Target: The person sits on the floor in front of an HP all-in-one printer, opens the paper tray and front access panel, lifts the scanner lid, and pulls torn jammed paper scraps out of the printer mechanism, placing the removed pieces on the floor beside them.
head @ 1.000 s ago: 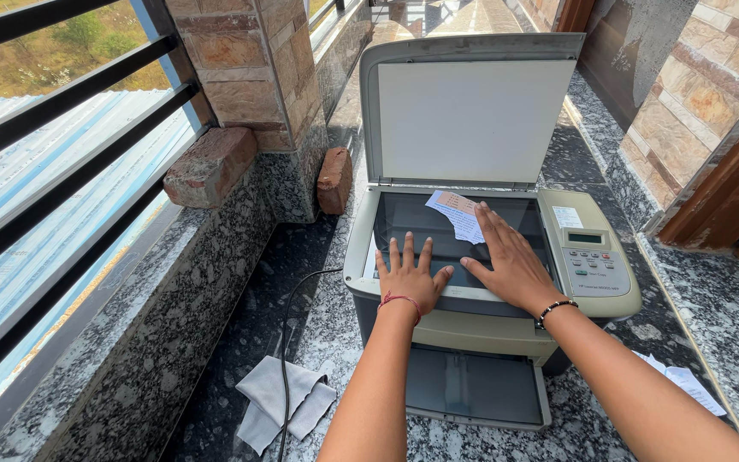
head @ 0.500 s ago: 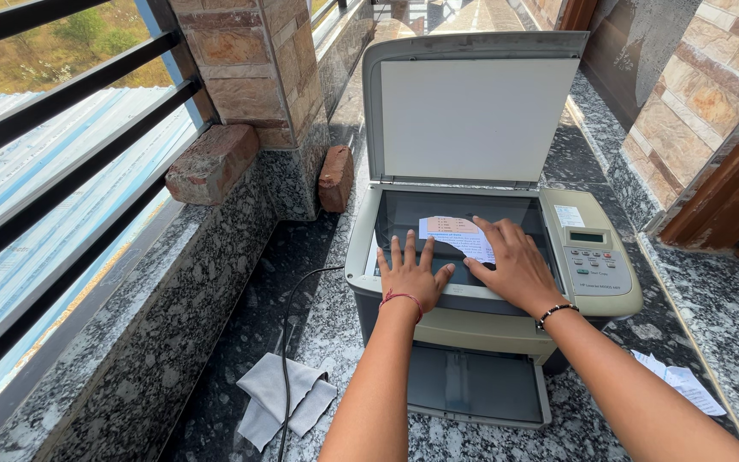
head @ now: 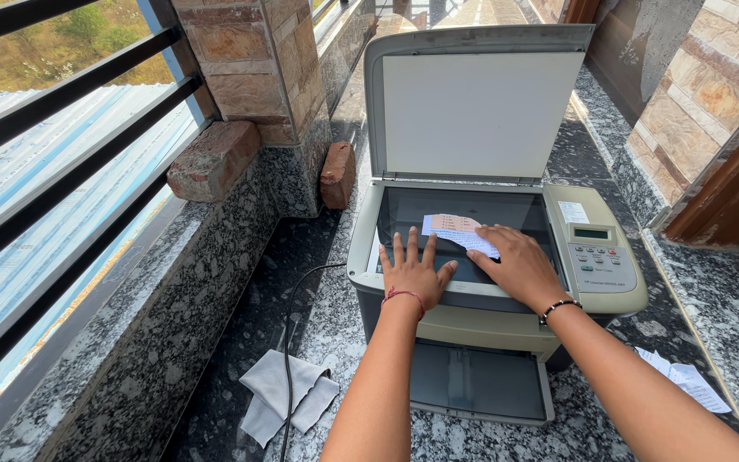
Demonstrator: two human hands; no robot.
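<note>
Paper slip: small printed slip [head: 459,233] lies flat on the scanner glass [head: 506,214], near the middle, so the pane can read its face.
Right hand [head: 519,265]: fingers rest on the slip's right edge, pinning it rather than gripping; grip flat and open.
Left hand [head: 414,274]: fingers spread wide on the glass front, holding nothing, steadying.
Lid [head: 476,111]: propped upright, leaving the glass free.
Surface: speckled granite surface [head: 335,325] carries the printer; a grey cloth [head: 288,398] lies beside its cable.
</note>
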